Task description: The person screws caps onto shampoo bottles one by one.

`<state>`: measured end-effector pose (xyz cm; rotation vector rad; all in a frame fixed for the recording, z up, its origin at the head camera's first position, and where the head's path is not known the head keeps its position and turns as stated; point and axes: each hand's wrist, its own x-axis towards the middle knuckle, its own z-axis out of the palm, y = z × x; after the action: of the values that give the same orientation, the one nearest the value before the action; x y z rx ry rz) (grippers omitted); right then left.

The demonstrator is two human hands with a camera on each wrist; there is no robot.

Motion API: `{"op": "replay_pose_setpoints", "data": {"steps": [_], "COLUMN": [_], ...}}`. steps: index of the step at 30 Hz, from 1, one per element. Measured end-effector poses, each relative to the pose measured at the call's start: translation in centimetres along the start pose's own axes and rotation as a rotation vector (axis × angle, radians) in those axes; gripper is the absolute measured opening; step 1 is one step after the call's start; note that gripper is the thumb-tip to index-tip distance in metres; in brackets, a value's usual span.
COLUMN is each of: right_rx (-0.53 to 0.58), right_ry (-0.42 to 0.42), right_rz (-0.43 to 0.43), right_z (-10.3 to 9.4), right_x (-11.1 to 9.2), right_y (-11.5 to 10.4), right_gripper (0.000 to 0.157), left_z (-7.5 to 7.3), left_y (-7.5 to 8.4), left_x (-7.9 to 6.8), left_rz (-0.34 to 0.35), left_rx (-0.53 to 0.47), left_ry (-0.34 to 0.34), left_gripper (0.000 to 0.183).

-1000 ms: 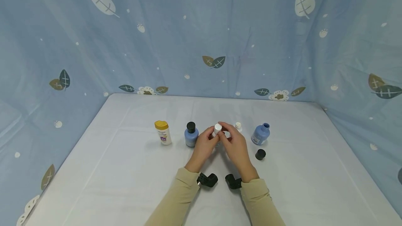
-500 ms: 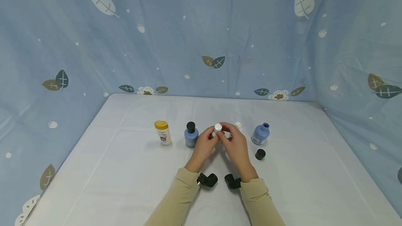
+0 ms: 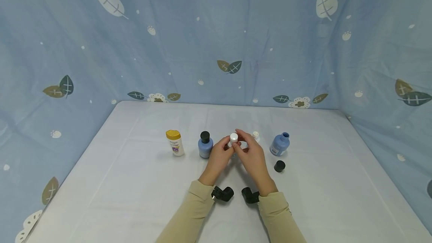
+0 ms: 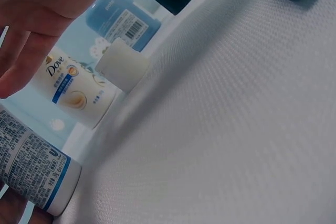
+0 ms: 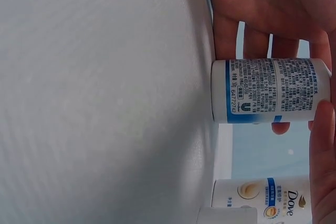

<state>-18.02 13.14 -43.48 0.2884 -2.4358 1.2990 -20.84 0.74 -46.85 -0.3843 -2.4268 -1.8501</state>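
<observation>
A small white bottle (image 5: 270, 92) with a blue band and dense label print stands upright on the table between my two hands. My left hand (image 3: 219, 157) grips its body, fingers wrapped behind it in the right wrist view. The thumb and fingers of my right hand (image 3: 254, 158) pinch the bottle's white cap (image 3: 234, 137) from the right. Just beyond the right hand stands a white Dove bottle (image 4: 73, 90), uncapped with its narrow neck showing in the head view. A loose white cap (image 4: 123, 66) sits near that bottle, mostly behind the right hand in the head view.
Left of the hands stand a blue bottle with a black cap (image 3: 205, 145) and a white bottle with a yellow cap (image 3: 174, 143). To the right is an uncapped blue bottle (image 3: 279, 145), its black cap (image 3: 279, 166) lying in front. A patterned blue curtain (image 3: 189, 40) surrounds the table.
The right hand's fingers have shifted slightly at the cap, the index finger rising a little. The left hand and the bottle keep their place.
</observation>
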Motion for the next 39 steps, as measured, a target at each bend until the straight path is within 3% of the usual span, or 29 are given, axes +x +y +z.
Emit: {"op": "replay_pose_setpoints", "data": {"steps": [9,24,39], "right_rx": [-0.01,0.023,0.01], "right_ry": [-0.024,-0.005,0.031], "right_rz": [-0.063,0.009,0.017], "right_z": [-0.08,-0.17,-0.07], "right_x": [-0.05,-0.09,0.0], "right_y": [0.25,-0.04,-0.07], "right_gripper": [0.036,0.032,0.031], "left_z": [-0.03,-0.13,0.0], "left_y": [-0.12,0.09,0.03], "left_x": [0.03,0.01,0.03], "left_rz": [0.006,-0.007,-0.017], "left_rx": [-0.016,-0.002,0.032], "left_ry": [-0.015,-0.015,-0.002], "left_gripper": [0.021,0.019,0.022]}}
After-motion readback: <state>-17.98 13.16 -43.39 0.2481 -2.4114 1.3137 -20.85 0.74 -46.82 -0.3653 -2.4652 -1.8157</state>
